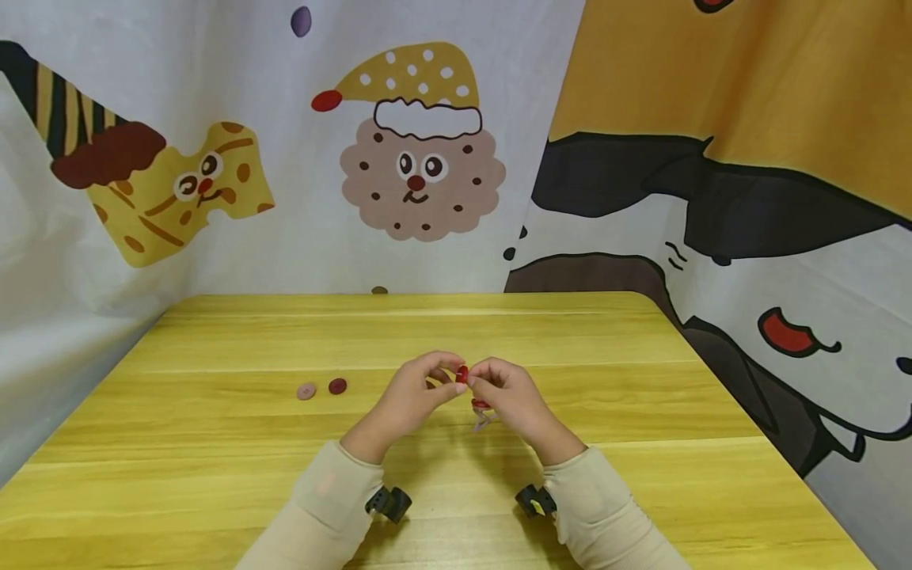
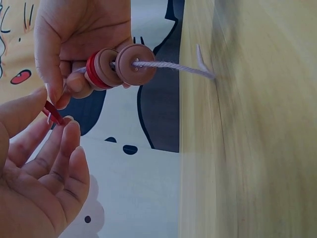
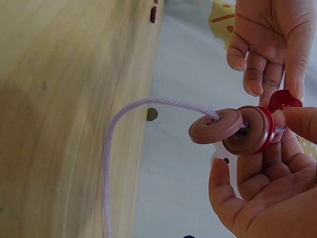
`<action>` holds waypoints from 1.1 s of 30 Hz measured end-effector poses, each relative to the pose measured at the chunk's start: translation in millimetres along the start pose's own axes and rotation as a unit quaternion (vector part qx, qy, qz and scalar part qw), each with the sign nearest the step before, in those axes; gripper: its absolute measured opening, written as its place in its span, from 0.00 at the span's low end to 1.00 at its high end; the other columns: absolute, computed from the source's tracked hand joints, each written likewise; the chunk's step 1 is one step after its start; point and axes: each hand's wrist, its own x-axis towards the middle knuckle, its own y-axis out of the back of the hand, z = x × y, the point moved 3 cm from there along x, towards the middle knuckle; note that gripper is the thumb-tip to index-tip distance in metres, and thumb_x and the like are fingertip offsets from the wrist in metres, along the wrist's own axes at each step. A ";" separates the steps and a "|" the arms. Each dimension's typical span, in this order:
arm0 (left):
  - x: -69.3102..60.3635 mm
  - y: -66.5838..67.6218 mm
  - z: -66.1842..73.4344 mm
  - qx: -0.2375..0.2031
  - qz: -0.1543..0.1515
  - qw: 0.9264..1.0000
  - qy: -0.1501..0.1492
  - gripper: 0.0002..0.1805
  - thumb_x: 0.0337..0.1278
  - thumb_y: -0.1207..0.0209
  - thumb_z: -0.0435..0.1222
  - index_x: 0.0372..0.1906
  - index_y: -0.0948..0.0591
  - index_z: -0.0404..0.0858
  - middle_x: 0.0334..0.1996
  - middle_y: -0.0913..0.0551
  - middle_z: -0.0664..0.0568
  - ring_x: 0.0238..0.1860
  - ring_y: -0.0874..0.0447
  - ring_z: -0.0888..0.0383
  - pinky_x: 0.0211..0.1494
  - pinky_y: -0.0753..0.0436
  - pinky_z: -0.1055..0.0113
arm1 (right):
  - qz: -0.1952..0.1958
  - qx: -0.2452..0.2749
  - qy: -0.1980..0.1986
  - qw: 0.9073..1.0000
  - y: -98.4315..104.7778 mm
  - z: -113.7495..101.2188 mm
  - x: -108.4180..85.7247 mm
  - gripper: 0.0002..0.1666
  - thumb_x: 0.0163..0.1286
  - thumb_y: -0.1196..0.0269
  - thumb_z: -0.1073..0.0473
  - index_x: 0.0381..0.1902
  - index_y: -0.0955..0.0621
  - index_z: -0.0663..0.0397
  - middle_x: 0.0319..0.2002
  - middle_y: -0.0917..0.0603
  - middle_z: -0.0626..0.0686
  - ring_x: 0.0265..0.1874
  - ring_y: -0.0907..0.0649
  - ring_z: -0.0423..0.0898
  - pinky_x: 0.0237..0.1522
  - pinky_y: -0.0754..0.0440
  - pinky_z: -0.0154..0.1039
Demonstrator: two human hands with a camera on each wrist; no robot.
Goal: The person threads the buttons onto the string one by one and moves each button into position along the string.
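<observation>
Beige sleeves reach in from the near side over the wooden table, a black camera at each wrist. Below the right hand, red and pink buttons hang threaded on a pale purple string, its tail dangling; that hand pinches the string just beside them. Slightly farther, between the hands, the left hand pinches a red button by its edge. To the left lie a pink button and a dark red button, side by side, apart. A cartoon curtain hangs at the far side.
</observation>
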 end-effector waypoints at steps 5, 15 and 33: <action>-0.3 0.3 0.2 -0.007 0.005 1.000 0.003 0.15 0.61 0.37 0.35 0.53 0.21 0.40 0.47 0.19 0.52 0.43 0.21 0.56 0.41 0.20 0.61 | -0.002 0.002 0.000 1.000 -0.4 -0.2 0.2 0.09 0.71 0.44 0.64 0.39 0.22 0.67 0.28 0.22 0.55 0.24 0.24 0.45 0.29 0.22 0.40; 0.5 -0.1 0.1 -0.006 0.001 1.000 0.009 0.09 0.59 0.36 0.35 0.44 0.21 0.40 0.36 0.19 0.52 0.39 0.21 0.55 0.41 0.22 0.62 | -0.012 0.003 0.002 1.000 -0.6 -1.0 0.0 0.10 0.72 0.44 0.63 0.40 0.22 0.67 0.28 0.22 0.56 0.24 0.25 0.48 0.30 0.24 0.41; -2.0 1.2 1.4 0.015 -0.009 1.000 -0.006 0.05 0.67 0.43 0.36 0.44 0.20 0.42 0.36 0.18 0.55 0.41 0.21 0.56 0.39 0.22 0.62 | -0.001 -0.010 -0.003 1.000 0.6 -1.1 -0.8 0.09 0.71 0.44 0.63 0.40 0.21 0.65 0.29 0.21 0.57 0.25 0.24 0.45 0.32 0.23 0.43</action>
